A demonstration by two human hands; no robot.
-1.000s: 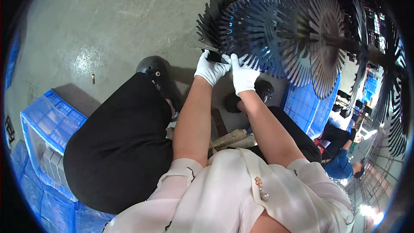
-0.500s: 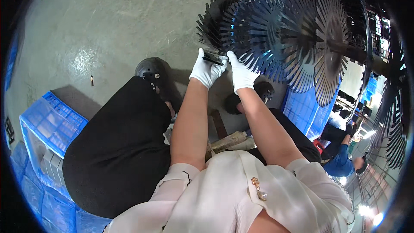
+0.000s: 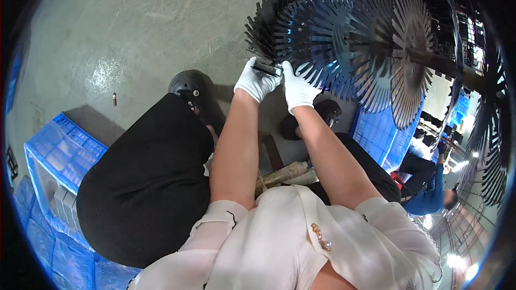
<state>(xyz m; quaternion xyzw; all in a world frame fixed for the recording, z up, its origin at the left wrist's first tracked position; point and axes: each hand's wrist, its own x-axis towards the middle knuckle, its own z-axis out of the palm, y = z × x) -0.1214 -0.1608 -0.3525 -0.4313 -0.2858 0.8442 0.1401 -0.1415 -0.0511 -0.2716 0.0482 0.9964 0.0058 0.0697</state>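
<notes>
Both my hands wear white gloves and meet at the lower left rim of a dark spiked disc rack (image 3: pixel 344 37), a row of round toothed plates on a shaft. My left hand (image 3: pixel 255 80) grips a small dark flat part (image 3: pixel 267 68) at the tips of the spikes. My right hand (image 3: pixel 297 88) touches the same part from the right side, its fingers against the spikes. My bare forearms reach up from a white blouse at the bottom of the view.
A blue plastic crate (image 3: pixel 56 156) with pale parts stands at the left, more blue crates (image 3: pixel 381 134) at the right under the discs. Grey concrete floor (image 3: pixel 134 27) lies beyond. My black-clad knees and dark shoes (image 3: pixel 188 86) are below. Another person (image 3: pixel 430 188) in blue crouches at the right.
The view has shifted slightly; both hands stay at the disc rim with the small dark part, moved a little upward along the spikes.
</notes>
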